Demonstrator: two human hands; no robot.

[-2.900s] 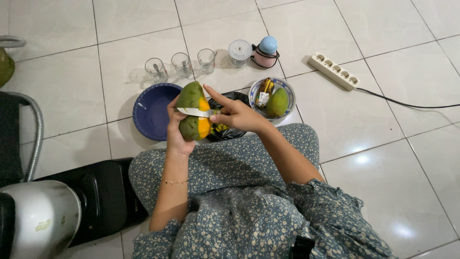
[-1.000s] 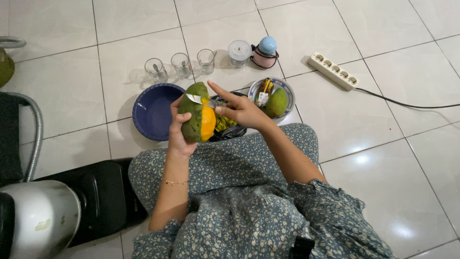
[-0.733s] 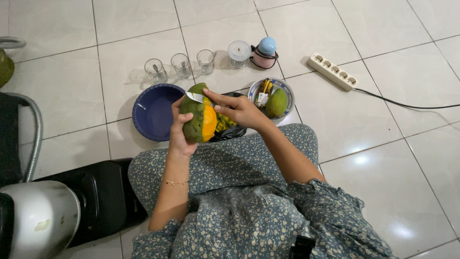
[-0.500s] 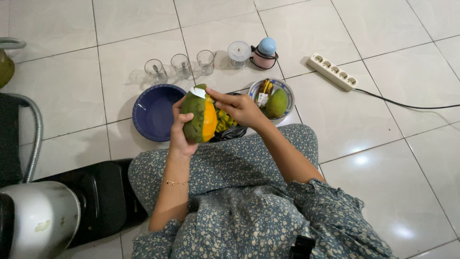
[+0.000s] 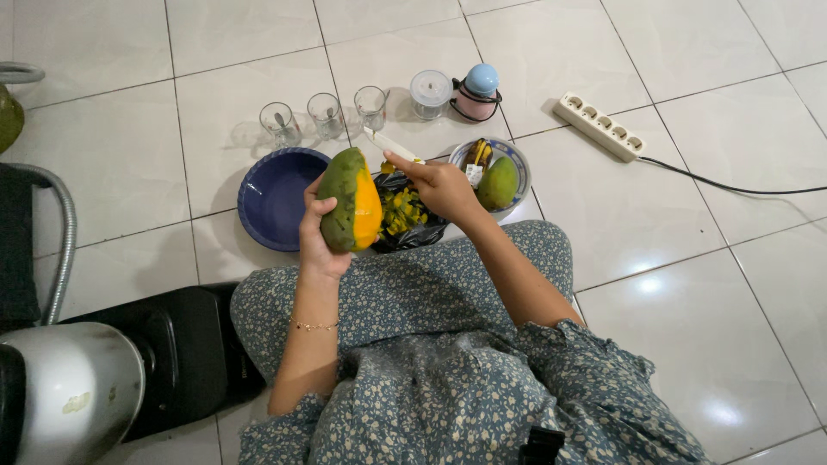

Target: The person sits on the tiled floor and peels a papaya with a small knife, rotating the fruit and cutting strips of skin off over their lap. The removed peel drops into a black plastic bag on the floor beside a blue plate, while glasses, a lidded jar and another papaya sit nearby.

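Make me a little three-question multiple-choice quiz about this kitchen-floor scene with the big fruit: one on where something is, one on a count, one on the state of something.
1. Where is the dark blue plate?
A. On the person's lap
B. On the floor tiles, on the left hand's side of the held fruit
C. Beside the power strip

2. How many small clear glasses stand in a row on the floor?
A. Three
B. Five
C. One

3. What state is the fruit in the left hand?
A. Fully peeled
B. Untouched green skin
C. Partly peeled, orange flesh bared on one side

Answers: 1 B, the plate lies on the tiles next to the fruit. 2 A, three glasses show. 3 C, green skin remains beside an orange strip; the right hand holds the knife off it.
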